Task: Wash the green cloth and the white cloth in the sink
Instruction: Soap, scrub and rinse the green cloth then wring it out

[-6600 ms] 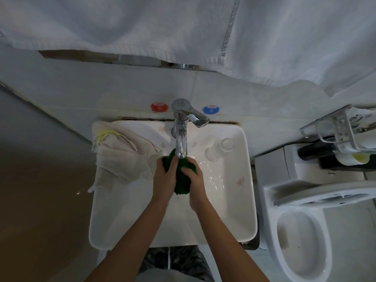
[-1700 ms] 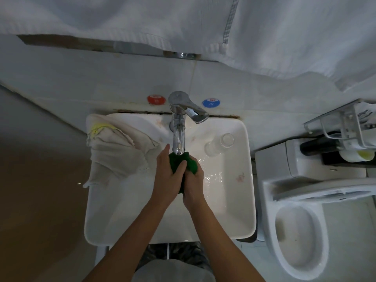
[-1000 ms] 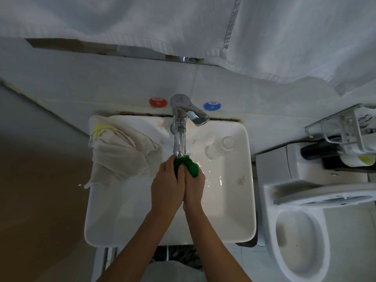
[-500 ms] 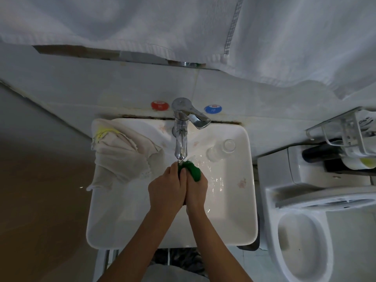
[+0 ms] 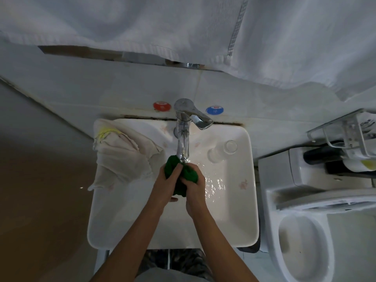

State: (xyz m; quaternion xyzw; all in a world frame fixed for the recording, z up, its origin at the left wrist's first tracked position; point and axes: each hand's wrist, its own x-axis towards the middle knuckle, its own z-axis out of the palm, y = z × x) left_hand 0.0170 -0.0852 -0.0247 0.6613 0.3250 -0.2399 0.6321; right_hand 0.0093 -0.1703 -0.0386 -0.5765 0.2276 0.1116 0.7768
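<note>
The green cloth (image 5: 190, 173) is bunched up directly under the spout of the chrome tap (image 5: 183, 139), over the white sink (image 5: 126, 224). My left hand (image 5: 165, 185) grips its left side with the fingers curled over the top. My right hand (image 5: 194, 190) grips its right side. Wet, rippling water lies on the basin just right of the hands. The white cloth (image 5: 122, 157), off-white with a yellow mark, lies draped over the sink's back left corner and hangs over the left rim.
A clear glass (image 5: 222, 151) lies on its side in the sink's back right. Red and blue wall knobs (image 5: 162, 105) flank the tap. A toilet (image 5: 305, 231) stands right of the sink, a wire rack (image 5: 345, 137) above it. White towels (image 5: 183, 27) hang overhead.
My hands have parted a little and shifted on the green cloth, so more of it shows between and above them. The white cloth and glass have not moved.
</note>
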